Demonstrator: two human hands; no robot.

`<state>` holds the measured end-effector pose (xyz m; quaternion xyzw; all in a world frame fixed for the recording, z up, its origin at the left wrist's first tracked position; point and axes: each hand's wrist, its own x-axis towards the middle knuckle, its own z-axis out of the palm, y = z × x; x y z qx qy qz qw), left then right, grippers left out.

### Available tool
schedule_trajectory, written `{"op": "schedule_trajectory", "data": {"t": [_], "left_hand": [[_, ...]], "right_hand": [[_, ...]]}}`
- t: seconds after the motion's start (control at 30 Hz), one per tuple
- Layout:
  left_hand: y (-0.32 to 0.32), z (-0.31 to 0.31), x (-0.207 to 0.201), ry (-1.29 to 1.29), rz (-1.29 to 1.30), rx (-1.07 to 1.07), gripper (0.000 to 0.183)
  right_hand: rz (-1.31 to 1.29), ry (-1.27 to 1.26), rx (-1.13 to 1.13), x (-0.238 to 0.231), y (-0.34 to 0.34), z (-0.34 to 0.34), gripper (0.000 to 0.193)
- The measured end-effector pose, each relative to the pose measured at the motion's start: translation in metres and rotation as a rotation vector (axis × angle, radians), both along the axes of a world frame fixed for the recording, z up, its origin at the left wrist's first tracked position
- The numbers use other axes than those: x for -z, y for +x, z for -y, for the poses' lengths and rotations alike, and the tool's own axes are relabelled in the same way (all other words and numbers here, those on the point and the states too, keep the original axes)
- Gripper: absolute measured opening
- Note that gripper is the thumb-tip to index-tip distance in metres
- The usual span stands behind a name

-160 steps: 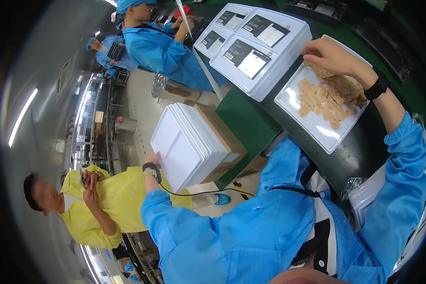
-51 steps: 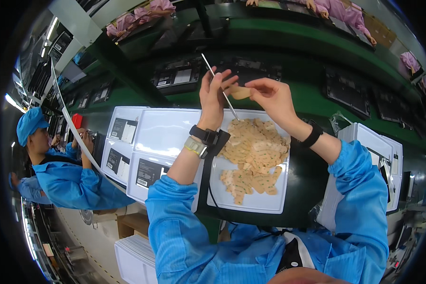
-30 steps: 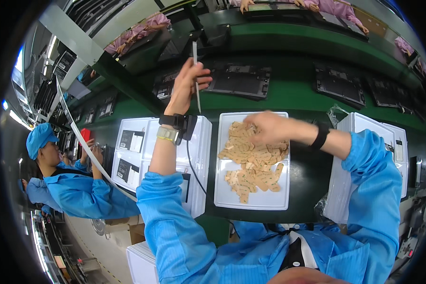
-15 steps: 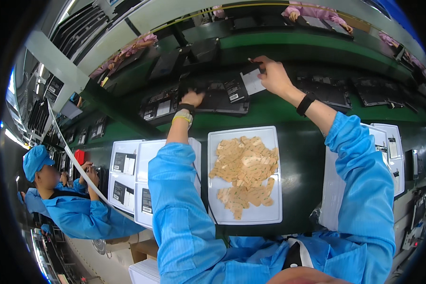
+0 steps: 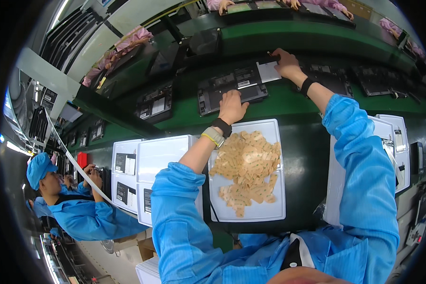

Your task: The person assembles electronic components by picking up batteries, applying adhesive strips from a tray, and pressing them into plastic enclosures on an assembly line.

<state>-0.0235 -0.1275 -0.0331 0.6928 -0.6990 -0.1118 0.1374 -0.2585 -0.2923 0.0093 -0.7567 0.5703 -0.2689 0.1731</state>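
Ahead of me on the green bench lies an opened black device casing (image 5: 215, 98), shaped like a laptop base or tablet. My left hand (image 5: 233, 106) rests on its near part, fingers stretched out and holding nothing. At the far right of the casing is a flat battery pack (image 5: 268, 72), silver-white at one end and black with a label at the other. My right hand (image 5: 288, 65) grips the silver end between thumb and fingers. The black end overlaps the casing's far edge; whether it is seated there cannot be made out.
A white tray (image 5: 281, 189) near me holds a heap of tan paper pieces (image 5: 246, 161). White trays with batteries (image 5: 125, 163) stand left, and more white trays (image 5: 333, 189) right. Other opened casings (image 5: 154, 102) line the bench. A co-worker in blue (image 5: 83, 213) sits left; pink sleeves show across the bench.
My left hand has moved right and nearer, and the casing now sits farther right. My right hand has shifted right with the battery pack, which has turned flatter over the casing's far edge.
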Motion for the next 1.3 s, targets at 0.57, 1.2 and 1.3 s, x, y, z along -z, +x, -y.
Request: {"op": "schedule_trajectory", "data": {"t": [0.57, 1.2, 1.3], "left_hand": [[0.078, 0.003, -0.038, -0.127, 0.085, 0.003, 0.124], [0.084, 0.019, -0.042, 0.107, 0.319, -0.040, 0.117], [0.092, 0.021, -0.034, 0.195, 0.372, 0.001, 0.125]], "right_hand": [[0.119, 0.031, -0.464, 0.023, 0.080, -0.038, 0.046], [-0.451, -0.149, -0.760, 0.013, 0.063, -0.042, 0.114], [-0.477, -0.284, -0.700, 0.028, 0.060, -0.050, 0.109]]}}
